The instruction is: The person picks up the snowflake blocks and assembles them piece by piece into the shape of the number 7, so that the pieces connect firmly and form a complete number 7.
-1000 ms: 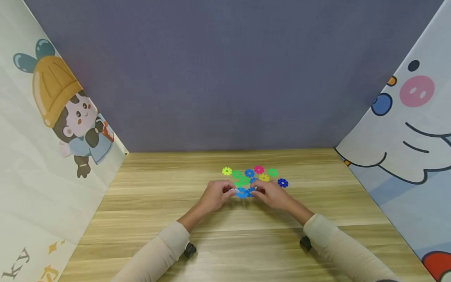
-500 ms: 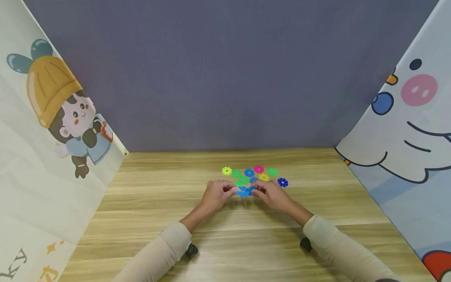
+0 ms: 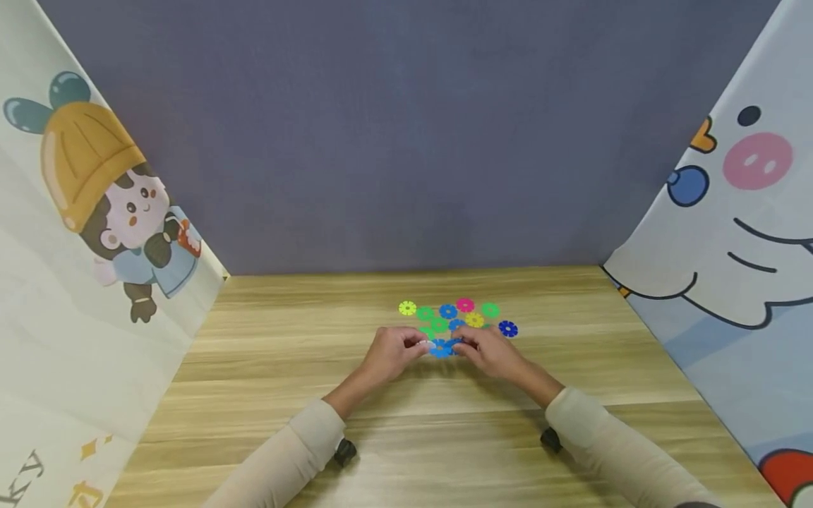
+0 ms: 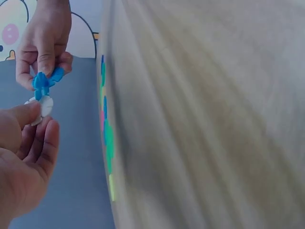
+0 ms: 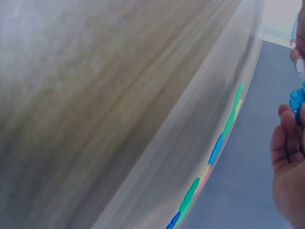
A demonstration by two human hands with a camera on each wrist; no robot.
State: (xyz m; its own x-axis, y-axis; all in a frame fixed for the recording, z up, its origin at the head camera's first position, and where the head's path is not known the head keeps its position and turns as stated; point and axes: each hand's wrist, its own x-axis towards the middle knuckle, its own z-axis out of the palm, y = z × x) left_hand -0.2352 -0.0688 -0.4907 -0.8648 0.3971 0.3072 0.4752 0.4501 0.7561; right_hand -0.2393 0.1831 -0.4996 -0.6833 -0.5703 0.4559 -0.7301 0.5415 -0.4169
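Note:
My left hand (image 3: 389, 354) pinches a white notched snowflake disc (image 4: 46, 106) between thumb and fingers. Opposite it, my right hand (image 3: 494, 351) grips blue snowflake discs (image 3: 440, 348) that are set at an angle to each other. In the left wrist view the white disc's edge is right at the lower blue disc (image 4: 41, 86), and the two overlap there. Both hands are held close together above the table, in front of the loose discs. Fingers cover parts of the held discs.
Behind the hands, several loose discs lie flat on the wooden table (image 3: 286, 339): a yellow-green disc (image 3: 407, 307), a pink disc (image 3: 465, 305), a yellow disc (image 3: 474, 320), a dark blue disc (image 3: 508, 329), and several green and blue ones. A grey panel (image 3: 406, 141) stands at the back.
Both hands keep their grips and stay nearly in place. The blue discs have shifted and tilted slightly between the fingers; the loose discs lie as before.

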